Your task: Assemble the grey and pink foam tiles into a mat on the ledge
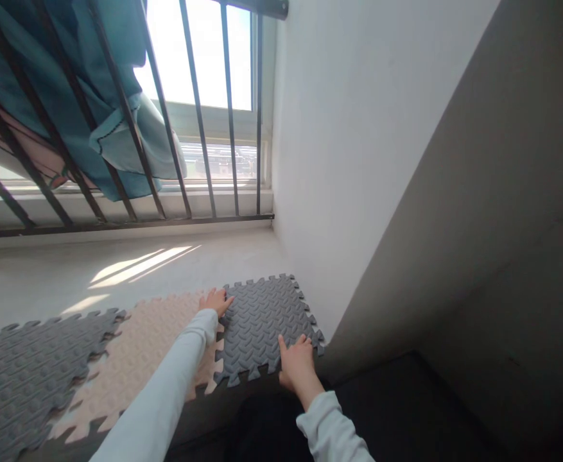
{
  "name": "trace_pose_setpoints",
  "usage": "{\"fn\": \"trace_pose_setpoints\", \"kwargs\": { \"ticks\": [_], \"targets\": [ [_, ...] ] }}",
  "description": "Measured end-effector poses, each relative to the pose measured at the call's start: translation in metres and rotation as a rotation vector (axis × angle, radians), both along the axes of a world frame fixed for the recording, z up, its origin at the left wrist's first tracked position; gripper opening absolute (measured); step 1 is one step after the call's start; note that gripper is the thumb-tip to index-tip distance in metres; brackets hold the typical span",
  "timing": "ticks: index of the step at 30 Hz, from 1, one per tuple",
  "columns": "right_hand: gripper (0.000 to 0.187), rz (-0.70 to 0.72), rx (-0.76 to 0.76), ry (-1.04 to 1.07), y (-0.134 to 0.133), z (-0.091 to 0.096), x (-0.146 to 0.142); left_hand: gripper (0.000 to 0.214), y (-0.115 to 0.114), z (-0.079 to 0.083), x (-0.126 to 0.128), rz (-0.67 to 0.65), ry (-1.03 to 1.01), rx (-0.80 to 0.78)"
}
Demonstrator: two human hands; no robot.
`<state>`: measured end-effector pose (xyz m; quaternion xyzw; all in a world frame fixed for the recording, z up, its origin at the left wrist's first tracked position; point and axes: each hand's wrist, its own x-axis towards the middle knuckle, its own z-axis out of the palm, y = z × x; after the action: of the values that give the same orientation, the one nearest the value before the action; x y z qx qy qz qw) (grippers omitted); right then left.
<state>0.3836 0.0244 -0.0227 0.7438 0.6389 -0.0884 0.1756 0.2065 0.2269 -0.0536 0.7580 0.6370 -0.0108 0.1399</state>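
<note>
A dark grey foam puzzle mat (266, 321) with a ridged top and toothed edges lies on the ledge against the wall corner. To its left is a beige foam mat (141, 353), with a second grey foam mat (35, 372) beyond it. My left hand (215, 301) lies with fingers spread across the seam between the beige mat and the right-hand grey one. On the front edge of that grey mat rests my right hand (298, 362), its visible fingers apart on the surface. Part of the right hand below the mat's edge is hard to make out.
A pale ledge (233, 253) runs behind the mats to a dark metal railing (199, 109) before a window. Blue cloth (117, 135) hangs beyond the bars. A white wall (339, 141) bounds the right. Dark shadow fills the space below the ledge.
</note>
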Motion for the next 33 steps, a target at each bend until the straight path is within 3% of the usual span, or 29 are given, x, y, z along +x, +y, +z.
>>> {"fn": "trace_pose_setpoints", "kwargs": {
  "ticks": [5,8,12,15,19,23,26,30,33],
  "targets": [
    [0.083,-0.014,-0.016,0.002,-0.001,0.000,0.001,0.046,-0.019,-0.005,-0.012,-0.011,-0.030,0.057],
    [0.082,-0.005,-0.003,-0.011,-0.001,0.000,0.001,0.040,-0.042,-0.010,-0.039,0.061,-0.090,0.118],
    [0.077,0.029,-0.010,-0.021,-0.001,0.003,0.003,0.033,-0.089,-0.004,-0.114,0.160,-0.068,0.203],
    [0.074,0.041,0.000,-0.033,-0.001,0.004,0.004,0.033,-0.137,0.007,-0.184,0.349,0.094,0.322],
    [0.072,0.057,0.005,-0.053,-0.001,0.004,0.004,0.035,-0.193,0.016,-0.245,0.582,0.239,0.235],
    [0.072,0.070,0.008,-0.068,-0.001,0.003,0.005,0.033,-0.210,0.019,-0.257,0.644,0.258,0.113],
    [0.071,0.069,0.005,-0.065,-0.002,0.004,0.005,0.034,-0.208,0.024,-0.255,0.740,0.241,0.073],
    [0.071,0.073,-0.007,-0.062,-0.004,0.006,0.005,0.031,-0.205,0.031,-0.260,0.719,0.178,0.070],
    [0.070,0.066,-0.002,-0.064,-0.004,0.008,0.004,0.032,-0.199,0.040,-0.264,0.781,0.110,0.097]
  ]
}}
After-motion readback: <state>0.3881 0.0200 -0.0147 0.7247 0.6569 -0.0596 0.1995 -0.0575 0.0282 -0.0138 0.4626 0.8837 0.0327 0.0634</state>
